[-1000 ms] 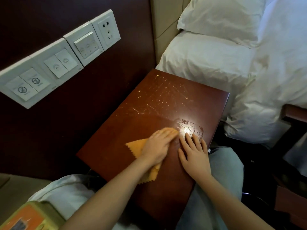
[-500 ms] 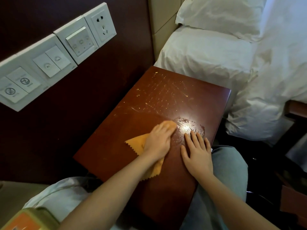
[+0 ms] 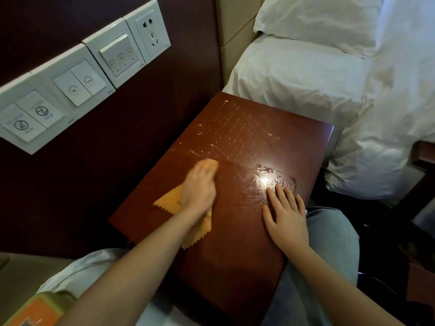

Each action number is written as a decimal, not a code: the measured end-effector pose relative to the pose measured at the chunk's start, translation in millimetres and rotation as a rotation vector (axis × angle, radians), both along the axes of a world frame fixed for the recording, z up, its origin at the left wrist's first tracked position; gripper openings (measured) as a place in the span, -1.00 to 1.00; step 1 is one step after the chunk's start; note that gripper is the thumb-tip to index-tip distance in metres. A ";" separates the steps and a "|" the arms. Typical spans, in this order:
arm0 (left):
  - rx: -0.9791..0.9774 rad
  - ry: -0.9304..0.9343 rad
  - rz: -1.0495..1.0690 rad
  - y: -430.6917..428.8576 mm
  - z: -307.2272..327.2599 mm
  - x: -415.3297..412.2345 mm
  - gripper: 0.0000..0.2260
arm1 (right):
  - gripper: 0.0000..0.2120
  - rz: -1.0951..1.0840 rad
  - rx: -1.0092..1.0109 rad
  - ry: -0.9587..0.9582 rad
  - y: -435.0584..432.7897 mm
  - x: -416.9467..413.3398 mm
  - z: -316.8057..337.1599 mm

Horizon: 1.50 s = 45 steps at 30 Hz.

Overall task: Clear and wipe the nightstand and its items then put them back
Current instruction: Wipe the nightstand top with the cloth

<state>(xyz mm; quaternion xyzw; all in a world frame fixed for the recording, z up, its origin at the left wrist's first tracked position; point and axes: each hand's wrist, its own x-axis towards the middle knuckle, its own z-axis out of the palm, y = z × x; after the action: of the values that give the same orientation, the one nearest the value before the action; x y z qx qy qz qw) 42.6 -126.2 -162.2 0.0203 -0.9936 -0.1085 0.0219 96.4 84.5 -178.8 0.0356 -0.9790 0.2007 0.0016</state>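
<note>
Orange cloth (image 3: 169, 204) lies on nightstand (image 3: 247, 255) top, toward its wall-side edge, zigzag hem showing. Left hand (image 3: 200, 187) presses down on cloth, fingers stretched forward, not curled round it; hand blurred. Right hand (image 3: 287, 215) rests flat on nightstand top near its bed-side edge, fingers straight, slightly spread, holding nothing. Streaky smear (image 3: 270, 177) with bright glare on nightstand just ahead of right fingertips. Scratches across nightstand's far half. White bed (image 3: 306, 85) beside nightstand; switch panel (image 3: 70, 90) on wall above it.

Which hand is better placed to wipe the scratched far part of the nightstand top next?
Left. The left hand presses the orange cloth on the nightstand, just before the scratches. The right hand lies flat near the edge, holding nothing.
</note>
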 end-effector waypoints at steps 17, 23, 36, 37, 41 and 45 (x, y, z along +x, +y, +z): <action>0.012 -0.060 -0.309 -10.2 -2.9 -17.8 -0.59 | -0.34 0.005 -0.020 0.014 0.4 -1.1 -2.8; 0.007 -0.021 -0.230 -90.3 1.8 -17.8 -0.60 | -0.37 -0.002 -0.031 0.040 0.5 -1.0 -4.0; -0.044 -0.116 -0.481 -85.0 3.6 -24.2 -0.55 | -0.38 -0.006 -0.024 0.052 0.4 -2.1 -5.8; -0.022 -0.115 -0.469 -89.6 5.5 -29.1 -0.56 | -0.38 -0.007 -0.022 0.052 0.4 -1.7 -6.1; 0.060 -0.045 0.015 -91.0 0.2 -65.7 -0.61 | -0.39 -0.012 -0.031 0.058 0.5 -1.9 -6.6; 0.048 -0.004 0.136 -63.4 -0.8 -74.4 -0.61 | -0.38 -0.002 -0.032 0.053 0.5 -1.1 -7.3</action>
<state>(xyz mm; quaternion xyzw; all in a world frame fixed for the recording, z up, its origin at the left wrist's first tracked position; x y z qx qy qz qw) -31.8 -189.7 -163.0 0.0884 -0.9871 -0.1304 0.0270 95.4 84.9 -186.1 0.0399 -0.9753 0.2155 0.0285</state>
